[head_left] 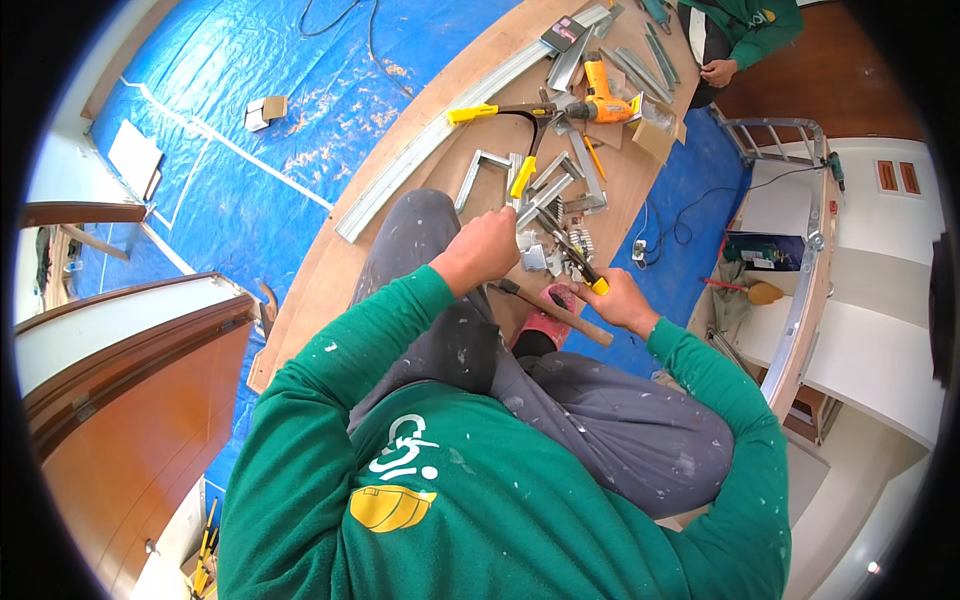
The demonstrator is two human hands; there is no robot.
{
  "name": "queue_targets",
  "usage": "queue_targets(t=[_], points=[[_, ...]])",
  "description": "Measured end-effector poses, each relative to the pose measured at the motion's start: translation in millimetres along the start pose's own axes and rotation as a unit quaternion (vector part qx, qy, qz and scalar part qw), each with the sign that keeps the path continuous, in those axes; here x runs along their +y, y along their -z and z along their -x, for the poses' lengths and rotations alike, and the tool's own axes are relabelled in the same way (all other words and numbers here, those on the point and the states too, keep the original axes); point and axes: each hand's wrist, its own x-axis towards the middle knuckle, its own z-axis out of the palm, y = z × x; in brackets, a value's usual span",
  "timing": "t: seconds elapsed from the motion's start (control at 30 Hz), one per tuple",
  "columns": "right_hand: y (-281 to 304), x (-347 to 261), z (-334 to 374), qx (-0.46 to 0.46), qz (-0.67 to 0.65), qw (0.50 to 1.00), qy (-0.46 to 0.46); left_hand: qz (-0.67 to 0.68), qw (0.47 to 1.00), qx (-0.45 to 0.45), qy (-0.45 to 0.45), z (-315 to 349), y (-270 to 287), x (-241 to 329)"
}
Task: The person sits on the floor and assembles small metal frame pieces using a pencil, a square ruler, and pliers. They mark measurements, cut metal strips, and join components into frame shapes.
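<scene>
My left hand [487, 247] is closed beside the small metal pieces, thumb and fingers pinched together; what they hold, if anything, is too small to tell. My right hand [618, 303] is closed round a pair of pliers [572, 250] with dark and yellow grips, its metal jaws pointing up and left toward my left hand. Bent metal channel pieces [553, 178] and small metal brackets [534, 258] lie just beyond and between my hands. Below them rests a hammer [562, 312] with a wooden handle. A larger yellow-handled cutting tool [530, 110] lies open-handled farther off.
An orange cordless drill [605, 100], a cardboard box [655, 132] and long metal channels [400, 183] lie on the curved wooden board [310, 290]. Blue sheeting [330, 60] covers the floor. A co-worker's hand [718, 72] shows at the far right, near a ladder [775, 125].
</scene>
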Motion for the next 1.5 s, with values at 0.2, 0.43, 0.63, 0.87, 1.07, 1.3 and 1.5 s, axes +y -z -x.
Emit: queue_targets(t=[0.2,0.43,0.63,0.87,1.07,1.3,1.5], points=[[-7.2,-0.9,-5.7,0.013,0.000,1.000,0.007,-0.004,1.000,-0.012,0.018,-3.2,1.6,-4.5],[-9.1,0.1,-28.9,0.012,0.010,1.000,0.027,0.006,0.997,0.068,0.041,2.8,12.2,-3.8],[-10.3,-5.5,-39.6,0.011,0.008,1.000,0.015,0.020,0.969,0.152,-0.192,67.9,8.5,33.9],[1.8,-39.4,-46.6,0.034,-0.024,0.996,0.085,0.606,0.779,-0.095,0.131,15.4,-57.4,40.7],[-5.4,-34.5,-47.3,0.027,-0.033,0.999,-0.006,0.762,0.624,-0.159,0.071,8.2,-127.2,52.8],[6.0,-5.9,-58.2,0.097,-0.048,0.994,-0.008,0.808,0.558,-0.139,0.125,-17.6,-135.7,90.7],[2.2,17.8,-60.1,0.093,-0.044,0.990,-0.092,0.803,0.572,-0.077,0.149,-38.0,-167.0,110.1]])
